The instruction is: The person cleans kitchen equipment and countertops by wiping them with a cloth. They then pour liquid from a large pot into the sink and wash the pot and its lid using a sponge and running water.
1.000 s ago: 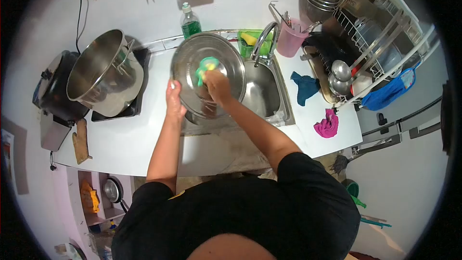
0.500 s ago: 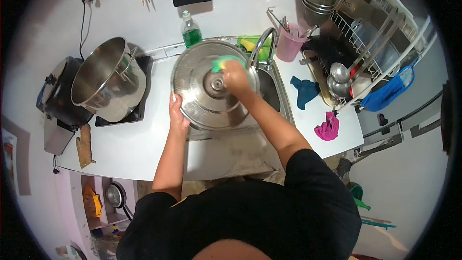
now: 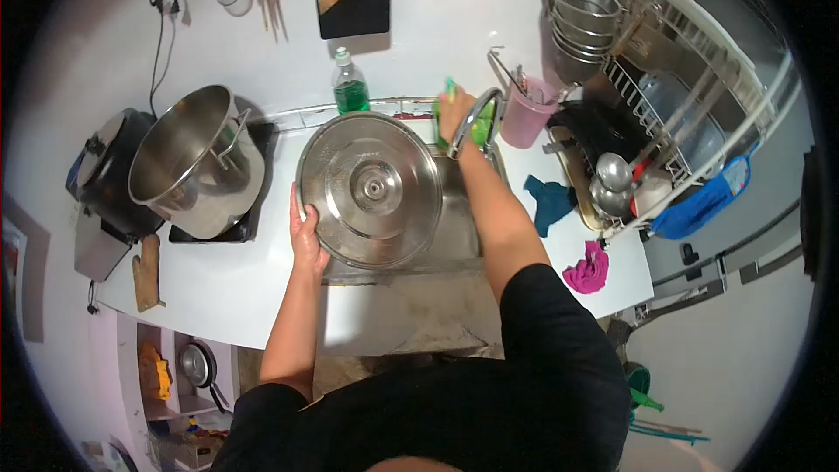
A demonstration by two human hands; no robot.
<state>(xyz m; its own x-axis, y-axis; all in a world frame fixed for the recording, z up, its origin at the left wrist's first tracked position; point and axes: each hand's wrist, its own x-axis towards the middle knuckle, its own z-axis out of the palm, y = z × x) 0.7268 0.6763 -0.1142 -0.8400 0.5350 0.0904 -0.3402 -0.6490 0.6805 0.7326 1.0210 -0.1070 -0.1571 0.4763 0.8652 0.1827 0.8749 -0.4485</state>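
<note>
My left hand (image 3: pixel 306 234) grips the rim of a large round metal pot lid (image 3: pixel 350 218), thumb on its face and fingers behind. The lid is tilted over the sink (image 3: pixel 459 218), with whitish suds streaks on its upper part. My right hand (image 3: pixel 454 115) is closed beyond the lid, behind the curved faucet (image 3: pixel 480 118) that partly covers it. A bit of a green sponge (image 3: pixel 450 87) shows above its fingers, somewhat blurred. Just below that hand stands a bright green holder (image 3: pixel 481 129) at the sink's back edge.
A bottle of green dish soap (image 3: pixel 351 92) stands behind the lid. To the left are a big steel pot (image 3: pixel 188 170) and an oven mitt (image 3: pixel 149 273). On the right are a pink cup (image 3: pixel 528 118), a dish rack (image 3: pixel 690 149), a teal cloth (image 3: pixel 551 201) and a magenta cloth (image 3: pixel 588 268).
My right hand has left the lid's face with the sponge and moved up and right, behind the faucet. The lid stays in my left hand, now a little lower and further left in view.
</note>
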